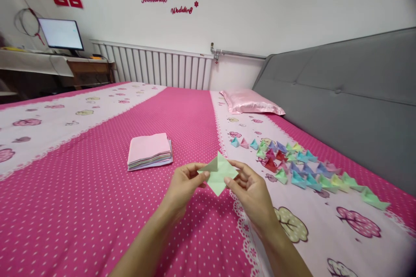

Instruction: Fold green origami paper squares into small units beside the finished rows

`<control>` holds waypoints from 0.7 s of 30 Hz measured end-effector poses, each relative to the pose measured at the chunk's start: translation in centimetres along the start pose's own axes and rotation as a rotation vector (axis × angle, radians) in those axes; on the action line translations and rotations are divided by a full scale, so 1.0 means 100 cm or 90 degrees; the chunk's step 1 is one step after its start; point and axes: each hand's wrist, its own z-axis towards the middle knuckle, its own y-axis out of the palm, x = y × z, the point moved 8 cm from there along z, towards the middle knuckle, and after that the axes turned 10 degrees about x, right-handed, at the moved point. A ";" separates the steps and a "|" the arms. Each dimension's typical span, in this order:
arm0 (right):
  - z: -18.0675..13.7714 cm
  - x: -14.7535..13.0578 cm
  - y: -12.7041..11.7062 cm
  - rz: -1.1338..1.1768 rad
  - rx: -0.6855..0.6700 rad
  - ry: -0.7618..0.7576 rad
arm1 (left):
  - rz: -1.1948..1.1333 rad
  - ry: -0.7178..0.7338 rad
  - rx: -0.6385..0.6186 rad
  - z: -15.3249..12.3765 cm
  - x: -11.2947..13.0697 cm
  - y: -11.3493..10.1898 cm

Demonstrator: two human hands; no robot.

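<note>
Between my two hands is a light green sheet of origami paper [218, 177], folded into a small diamond with crease lines and a pointed top. My left hand [186, 181] pinches its left corner, thumb in front and fingers behind. On the opposite side my right hand [250, 186] grips the right corner, its thumb lying over the front. The paper is held up above the bedspread. To the left lies a stack of square coloured paper [149, 149], pink on top. Rows of small folded paper boats [305, 166] in several colours stand to the right.
A pink polka-dot bedspread [81, 190] with pale printed bands covers the bed. A shiny pink pillow [251, 101] rests near the grey headboard [351, 86]. Beyond are a white radiator [156, 66] and a desk [87, 71] with a lit monitor [61, 33].
</note>
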 end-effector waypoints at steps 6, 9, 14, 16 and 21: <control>0.004 0.003 -0.008 0.047 0.037 0.020 | -0.027 -0.032 -0.026 -0.001 -0.002 0.005; 0.004 0.002 -0.008 0.058 0.034 0.017 | -0.045 -0.038 -0.023 -0.002 -0.002 0.006; 0.001 -0.001 -0.006 0.043 0.030 -0.003 | 0.011 0.024 0.040 -0.004 0.008 0.002; 0.000 -0.003 -0.006 0.038 0.025 -0.007 | 0.057 0.078 0.050 -0.006 0.014 0.002; -0.001 -0.009 -0.004 0.045 0.027 -0.009 | 0.129 0.273 0.047 -0.015 0.035 0.005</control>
